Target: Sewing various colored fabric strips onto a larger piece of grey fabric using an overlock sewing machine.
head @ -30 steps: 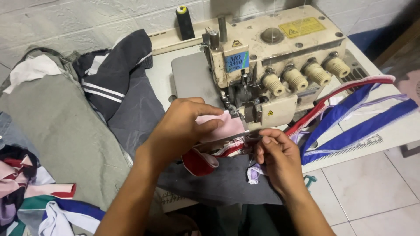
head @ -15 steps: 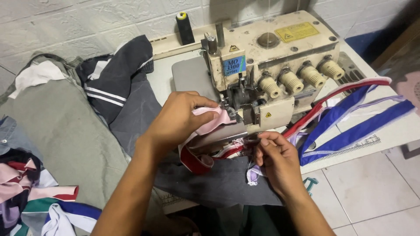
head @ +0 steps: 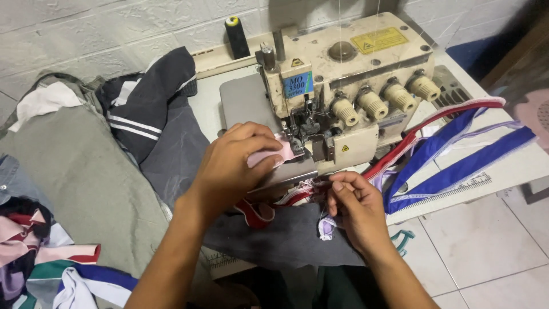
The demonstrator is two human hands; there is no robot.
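Soft pink cloth (head: 269,155) (matt) against the painted-metal sewing machine (head: 349,74).

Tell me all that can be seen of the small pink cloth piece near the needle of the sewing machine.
The pink cloth piece is small, pale pink, and looks like soft thin fabric. It lies flat on the bed of the cream sewing machine, its right end reaching under the presser foot. The left hand presses on it, covering its left part, so its full shape is hidden. The right hand does not touch it.
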